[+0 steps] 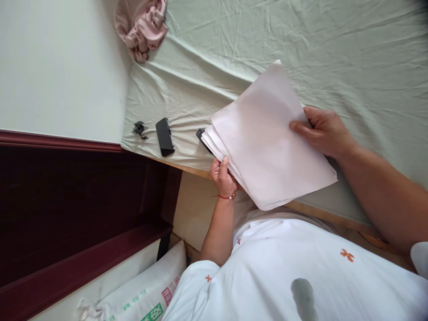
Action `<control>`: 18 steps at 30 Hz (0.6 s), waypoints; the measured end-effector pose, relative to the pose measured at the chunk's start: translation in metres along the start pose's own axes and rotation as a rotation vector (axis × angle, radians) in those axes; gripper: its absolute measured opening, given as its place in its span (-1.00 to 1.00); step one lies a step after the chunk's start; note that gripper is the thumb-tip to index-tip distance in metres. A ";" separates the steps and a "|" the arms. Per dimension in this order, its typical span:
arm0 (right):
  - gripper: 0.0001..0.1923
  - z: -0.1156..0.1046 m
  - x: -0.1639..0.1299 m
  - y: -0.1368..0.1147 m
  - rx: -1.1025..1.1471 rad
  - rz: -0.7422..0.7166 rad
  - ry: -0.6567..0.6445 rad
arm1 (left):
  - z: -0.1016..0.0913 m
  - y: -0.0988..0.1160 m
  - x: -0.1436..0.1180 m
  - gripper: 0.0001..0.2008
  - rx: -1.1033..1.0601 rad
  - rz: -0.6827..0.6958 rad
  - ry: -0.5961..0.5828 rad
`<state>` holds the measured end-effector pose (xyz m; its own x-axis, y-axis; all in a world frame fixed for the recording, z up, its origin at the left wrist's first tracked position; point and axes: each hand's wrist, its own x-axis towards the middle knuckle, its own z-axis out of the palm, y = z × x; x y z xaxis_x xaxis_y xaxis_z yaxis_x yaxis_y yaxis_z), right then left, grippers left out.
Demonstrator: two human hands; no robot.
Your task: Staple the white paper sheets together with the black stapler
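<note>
1. Head view looks down on a bed (334, 44) covered with a pale green, creased sheet; its near edge runs across the middle of the picture, with a strip of wooden frame showing under the sheet.
2. Beside the bed's far-left corner stands a plain pale wall (60, 67), and below it dark red-brown wooden furniture (73, 209) fills the left side.
3. A bunched pink cloth (142, 26) lies on the sheet at the edge next to the wall.
4. Near the bed's front-left corner lie a small dark clip-like object (139, 129) and, just beside it, a black phone (165, 137).
5. A white sack with green and red print (143, 294) sits on the floor below the bed's edge.
6. A stack of white paper sheets (267, 142) is held above the bed's near edge, tilted, its layers fanned slightly at the lower-left corner. The top sheet looks blank and smooth.
7. A small dark object (200, 134) peeks out from behind the stack's left corner; what it is cannot be told.
8. The left hand (222, 174), with a red string at the wrist, is closed on the stack's lower-left edge.
9. The right hand (323, 131) pinches the stack's right edge, thumb on top.
10. The person's white shirt with small orange marks (301, 267) fills the bottom of the picture.
</note>
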<state>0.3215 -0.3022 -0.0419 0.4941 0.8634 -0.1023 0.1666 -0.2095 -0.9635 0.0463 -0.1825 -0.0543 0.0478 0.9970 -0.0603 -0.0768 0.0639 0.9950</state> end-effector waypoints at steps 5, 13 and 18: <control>-0.47 -0.001 -0.001 -0.002 0.009 0.017 -0.013 | 0.001 0.002 0.000 -0.56 -0.032 -0.008 -0.014; -0.56 0.000 0.001 0.007 0.024 -0.022 0.015 | 0.001 0.003 -0.001 -0.52 0.024 0.001 -0.007; -0.55 0.001 0.002 0.006 0.055 -0.031 0.019 | 0.000 0.003 -0.001 -0.53 0.026 0.002 0.001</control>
<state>0.3229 -0.3014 -0.0483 0.5054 0.8602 -0.0681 0.1349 -0.1568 -0.9784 0.0458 -0.1837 -0.0517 0.0463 0.9972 -0.0585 -0.0513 0.0609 0.9968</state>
